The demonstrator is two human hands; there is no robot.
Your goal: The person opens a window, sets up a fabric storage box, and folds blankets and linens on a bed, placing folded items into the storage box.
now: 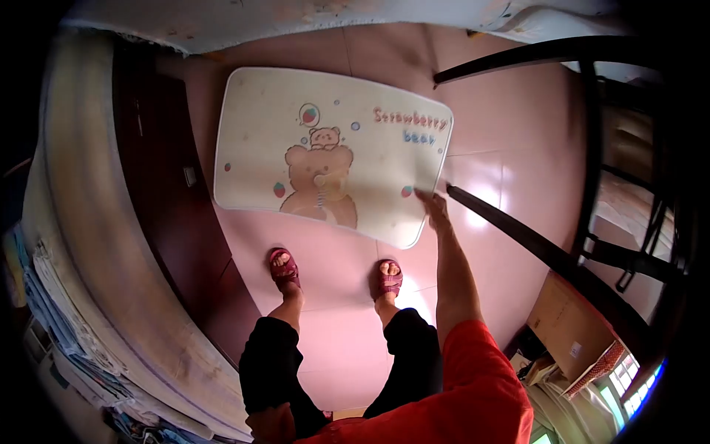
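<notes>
A white low table (251,133) with rounded corners is in front of me, its top printed with a brown bear, strawberries and the words "Strawberry bear". My right hand (438,210) is closed on the right edge of this table, near the front right corner. The thumb side lies over the rim, and the other fingers are partly hidden. No legs of the table show. My left hand does not show; only a dark reddish-brown patch is visible by my left thigh, too unclear to make out.
My feet in dark red slippers (285,268) stand on pink floor tiles (333,288). A bed with a dark wooden side (159,170) runs along the left. To the right is a dark frame (518,229), with a cardboard box (569,325) near it. Pale cloth (296,18) hangs at the top.
</notes>
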